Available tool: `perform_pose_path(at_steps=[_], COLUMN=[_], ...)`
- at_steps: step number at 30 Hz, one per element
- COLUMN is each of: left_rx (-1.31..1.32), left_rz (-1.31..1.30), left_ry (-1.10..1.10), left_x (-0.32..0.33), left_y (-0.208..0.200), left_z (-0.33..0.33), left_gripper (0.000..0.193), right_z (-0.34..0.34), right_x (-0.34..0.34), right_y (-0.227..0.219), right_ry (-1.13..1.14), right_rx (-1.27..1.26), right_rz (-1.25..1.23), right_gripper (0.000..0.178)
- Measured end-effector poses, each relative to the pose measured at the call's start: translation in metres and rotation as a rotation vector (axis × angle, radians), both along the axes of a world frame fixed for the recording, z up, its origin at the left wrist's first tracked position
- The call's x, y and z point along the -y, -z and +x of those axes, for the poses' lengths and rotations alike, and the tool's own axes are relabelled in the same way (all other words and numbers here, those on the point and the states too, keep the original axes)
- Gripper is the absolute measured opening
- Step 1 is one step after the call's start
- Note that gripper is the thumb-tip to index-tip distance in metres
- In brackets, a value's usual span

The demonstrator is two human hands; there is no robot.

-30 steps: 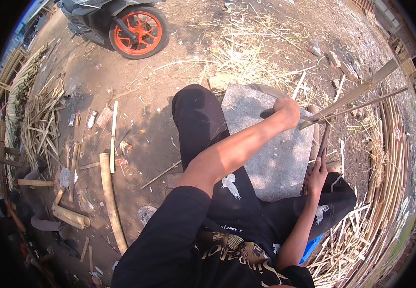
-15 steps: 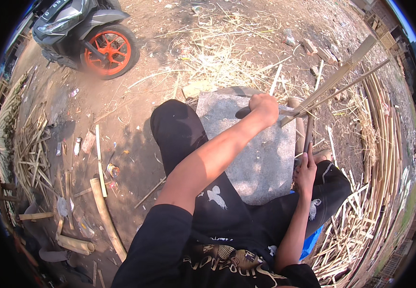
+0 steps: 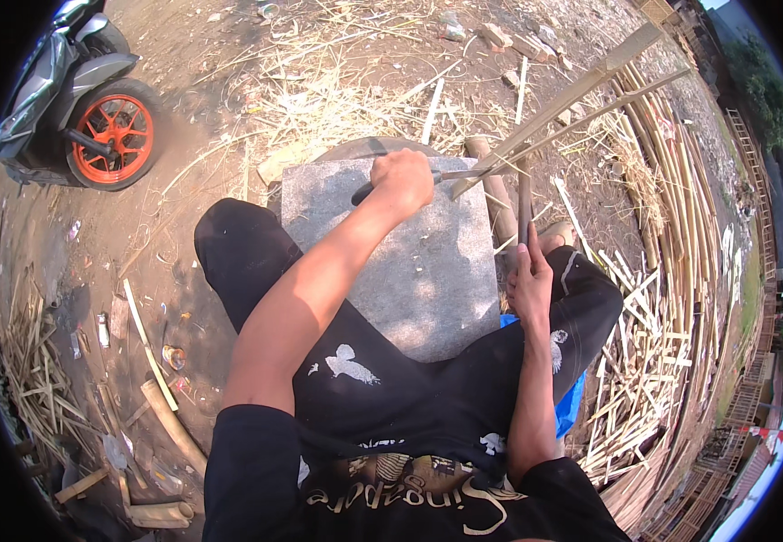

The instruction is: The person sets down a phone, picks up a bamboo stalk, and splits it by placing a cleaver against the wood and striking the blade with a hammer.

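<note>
My left hand (image 3: 402, 183) is closed round the dark handle of a knife (image 3: 453, 175), above the far part of a grey stone slab (image 3: 391, 262). Its blade points right and meets the lower end of a long bamboo piece (image 3: 559, 104). A thinner bamboo strip (image 3: 604, 113) spreads away from that piece beyond the blade. In my right hand (image 3: 530, 282), beside my right knee, is a dark rod (image 3: 524, 203) held nearly upright. The rod's top reaches up close to the blade and the strips; whether they touch, I cannot tell.
A motorbike with an orange front wheel (image 3: 111, 137) stands at the far left. Long bamboo poles (image 3: 680, 235) and a heap of split strips (image 3: 635, 388) lie to the right. Shavings (image 3: 319, 99) cover the ground ahead. A bamboo length (image 3: 173, 425) lies at the left.
The whole view has shifted, so the slab, the motorbike and both hands appear farther left. My hands keep their grips, and the bamboo still slants up to the right.
</note>
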State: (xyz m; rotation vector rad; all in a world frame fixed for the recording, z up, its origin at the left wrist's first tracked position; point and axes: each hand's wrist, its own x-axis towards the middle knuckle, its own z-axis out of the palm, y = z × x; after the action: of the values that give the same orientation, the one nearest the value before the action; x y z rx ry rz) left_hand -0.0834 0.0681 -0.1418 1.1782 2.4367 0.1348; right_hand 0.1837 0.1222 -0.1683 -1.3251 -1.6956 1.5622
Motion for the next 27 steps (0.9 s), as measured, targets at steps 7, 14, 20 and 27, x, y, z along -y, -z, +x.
perform_pose_path(at_steps=[7,14,20,27], left_rx=[0.074,0.062,-0.068,0.066], left_rz=[0.082,0.117,0.116,0.176], left_ry=[-0.073,-0.047,-0.011,-0.082], left_x=[0.02,0.024,0.019,0.027], left_y=[0.008,0.024,0.034,0.049], left_z=[-0.011,-0.009,-0.007,-0.006], left_gripper=[0.027,0.024,0.02,0.023], right_z=[-0.021,-0.03,-0.004,-0.017], right_x=[0.008,0.008,0.008,0.014], right_y=[-0.133,-0.103,0.053,-0.088], right_ry=[0.149,0.23,-0.025,0.124], right_rx=[-0.144,-0.354,0.043,-0.062], right_rz=[0.454,0.614,0.151,0.279], right_gripper=[0.05,0.056,0.049,0.05])
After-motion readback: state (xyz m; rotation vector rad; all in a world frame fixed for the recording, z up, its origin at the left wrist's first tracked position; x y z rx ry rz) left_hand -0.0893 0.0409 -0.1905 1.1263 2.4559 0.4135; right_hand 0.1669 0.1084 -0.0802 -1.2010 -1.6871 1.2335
